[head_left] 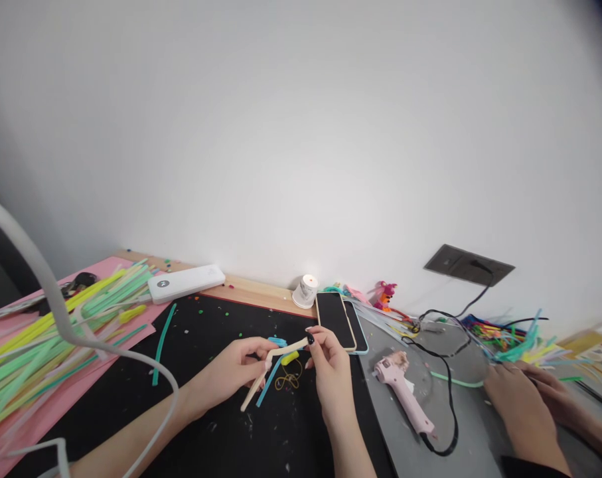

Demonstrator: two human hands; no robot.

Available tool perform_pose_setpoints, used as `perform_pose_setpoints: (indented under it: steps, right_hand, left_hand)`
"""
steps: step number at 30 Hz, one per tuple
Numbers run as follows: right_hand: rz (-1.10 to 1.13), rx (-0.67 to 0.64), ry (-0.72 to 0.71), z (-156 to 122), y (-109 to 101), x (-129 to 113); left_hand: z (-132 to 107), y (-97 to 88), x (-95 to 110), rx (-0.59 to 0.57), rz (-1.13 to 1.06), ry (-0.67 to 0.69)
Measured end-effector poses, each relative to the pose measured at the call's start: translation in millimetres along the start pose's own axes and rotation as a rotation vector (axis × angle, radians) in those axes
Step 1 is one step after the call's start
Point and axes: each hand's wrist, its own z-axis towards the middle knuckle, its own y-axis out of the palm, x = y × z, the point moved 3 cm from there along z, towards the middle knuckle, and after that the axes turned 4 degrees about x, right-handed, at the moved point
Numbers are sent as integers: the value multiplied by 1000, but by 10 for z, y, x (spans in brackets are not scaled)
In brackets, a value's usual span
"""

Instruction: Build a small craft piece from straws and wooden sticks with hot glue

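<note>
A cream pipe cleaner (pixel 289 348), bent at an angle, is pinched between my two hands above the black mat (pixel 206 411). My left hand (pixel 245 362) grips it near the bend, and its lower end sticks out below the fingers. At the other end, the thumb and fingers of my right hand (pixel 329 365) are closed on the tip. Beneath and between the hands lie a blue pipe cleaner (pixel 269 385), a short yellow piece (pixel 289 358) and a thin golden curled string (pixel 287 382). A blue item (pixel 277 342) shows just behind my left fingers.
Many pipe cleaners (pixel 36 352) are heaped on pink sheets at left, crossed by a white cable (pixel 146 358). A white device (pixel 186 283), paper cup (pixel 306 292) and phone (pixel 334 320) stand behind. Right are a pink glue gun (pixel 405 392) and another person's hands (pixel 522 401).
</note>
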Motion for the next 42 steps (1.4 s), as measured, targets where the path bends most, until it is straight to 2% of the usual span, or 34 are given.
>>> perform_pose_setpoints:
  steps: [3, 7, 11, 15, 24, 28, 32, 37, 42]
  right_hand:
    - [31, -33, 63, 24, -33, 15]
    - [61, -151, 165, 49, -68, 67]
    - [64, -226, 164, 56, -88, 83]
    - [97, -218, 173, 55, -90, 72]
    - [183, -210, 245, 29, -53, 75]
    - [185, -239, 218, 17, -22, 41]
    - [143, -250, 173, 6, 3, 9]
    - [130, -309, 216, -2, 4, 31]
    - [116, -326, 72, 3, -1, -73]
  left_hand:
    - [-9, -4, -3, -96, 58, 3]
    - [-23, -21, -54, -208, 88, -58]
    - [-51, -30, -41, -286, 116, -111]
    - [-59, -29, 1, -261, 70, -95]
    - [-17, -3, -92, -117, 72, -130]
    - [-20, -2, -46, -66, 45, -126]
    - [-37, 10, -27, -88, 34, -137]
    - [-59, 28, -13, -125, 63, -147]
    - [-83, 36, -71, -234, 54, -202]
